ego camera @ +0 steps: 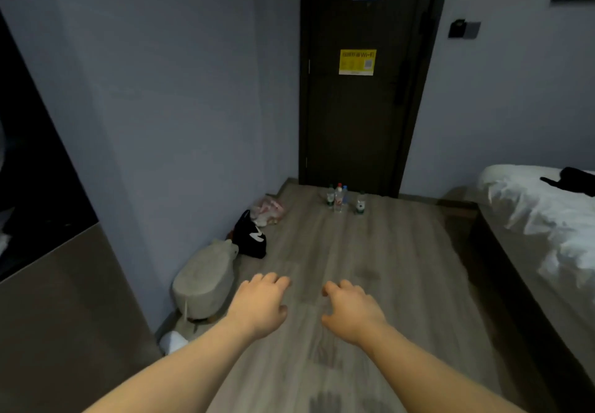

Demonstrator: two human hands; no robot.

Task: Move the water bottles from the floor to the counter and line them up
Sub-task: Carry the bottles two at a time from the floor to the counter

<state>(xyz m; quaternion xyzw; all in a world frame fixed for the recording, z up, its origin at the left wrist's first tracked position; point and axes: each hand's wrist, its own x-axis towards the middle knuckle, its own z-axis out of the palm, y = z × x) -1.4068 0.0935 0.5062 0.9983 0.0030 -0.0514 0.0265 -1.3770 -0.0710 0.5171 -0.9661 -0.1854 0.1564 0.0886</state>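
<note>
Several clear water bottles stand upright on the wooden floor in front of the dark door. A red-capped bottle [338, 198] is in the middle of a tight cluster. A green-labelled bottle [361, 203] stands a little apart to the right. Both my arms reach forward over the floor, far short of the bottles. My left hand [260, 303] and my right hand [349, 308] hang with loosely curled fingers and hold nothing. A grey surface, possibly the counter [48, 300], shows at the lower left.
A grey animal-shaped stool [203, 280], a black bag [251, 238] and a pink plastic bag [269, 208] lie along the left wall. A bed with white bedding [541, 216] fills the right side. The dark door [354, 106] is closed.
</note>
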